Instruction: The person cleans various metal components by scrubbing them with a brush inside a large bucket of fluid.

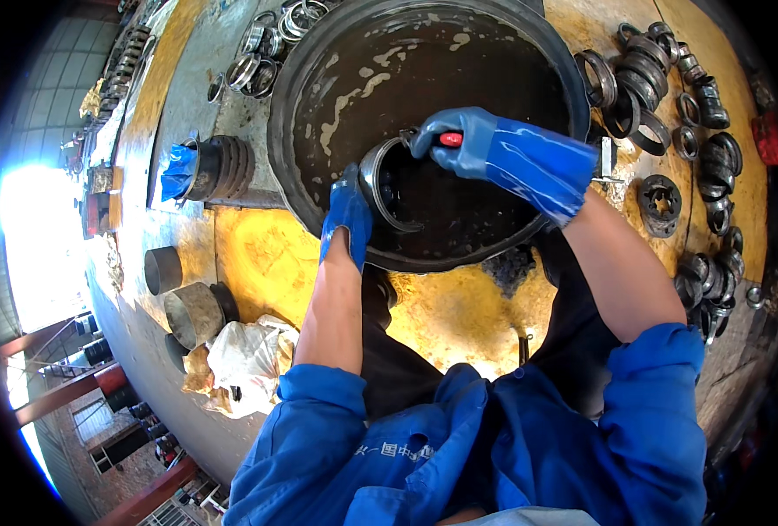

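Metal ring (385, 188) sits tilted inside big round black basin (319, 79) of dark oily liquid. Left hand (347, 210), blue glove, grips ring's left edge. Right hand (463, 140), blue glove, closed around red-handled tool (449, 138) at ring's top rim. More metal rings (661, 79) piled on stained yellow worktable (266, 263) right of basin, cylinder sleeves (187, 302) lying left.

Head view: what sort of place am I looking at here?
Likely a metal-parts workshop: a black wash basin of dark liquid, heaps of steel rings, and gloved hands holding a ring over it.
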`<act>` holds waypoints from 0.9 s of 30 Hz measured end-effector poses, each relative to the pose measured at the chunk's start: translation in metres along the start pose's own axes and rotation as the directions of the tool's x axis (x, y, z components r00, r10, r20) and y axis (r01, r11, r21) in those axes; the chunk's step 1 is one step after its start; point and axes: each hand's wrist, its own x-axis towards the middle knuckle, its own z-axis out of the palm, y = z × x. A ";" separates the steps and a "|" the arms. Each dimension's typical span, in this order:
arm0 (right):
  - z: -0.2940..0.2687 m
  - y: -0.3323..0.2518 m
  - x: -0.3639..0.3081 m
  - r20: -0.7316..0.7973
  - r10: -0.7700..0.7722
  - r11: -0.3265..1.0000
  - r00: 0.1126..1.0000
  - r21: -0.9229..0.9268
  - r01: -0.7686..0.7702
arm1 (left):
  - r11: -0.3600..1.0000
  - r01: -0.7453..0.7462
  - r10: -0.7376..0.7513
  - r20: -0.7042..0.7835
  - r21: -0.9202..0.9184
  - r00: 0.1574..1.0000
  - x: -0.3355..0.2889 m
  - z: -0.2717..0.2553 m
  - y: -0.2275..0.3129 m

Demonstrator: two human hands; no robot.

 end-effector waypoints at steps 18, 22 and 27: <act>0.068 0.055 0.003 -0.136 -0.385 0.861 0.913 -0.408 0.303 | 0.983 0.180 -0.182 -0.042 -0.041 0.982 -0.050 0.055 0.047; 0.076 0.052 0.015 -0.516 0.145 0.989 0.844 0.108 -0.103 | 0.986 0.167 -0.168 -0.051 -0.022 0.984 -0.049 0.047 0.047; 0.076 0.034 0.021 -0.193 0.603 0.452 0.774 0.882 -0.132 | 0.987 0.114 -0.095 0.158 -0.117 0.983 -0.032 0.020 0.025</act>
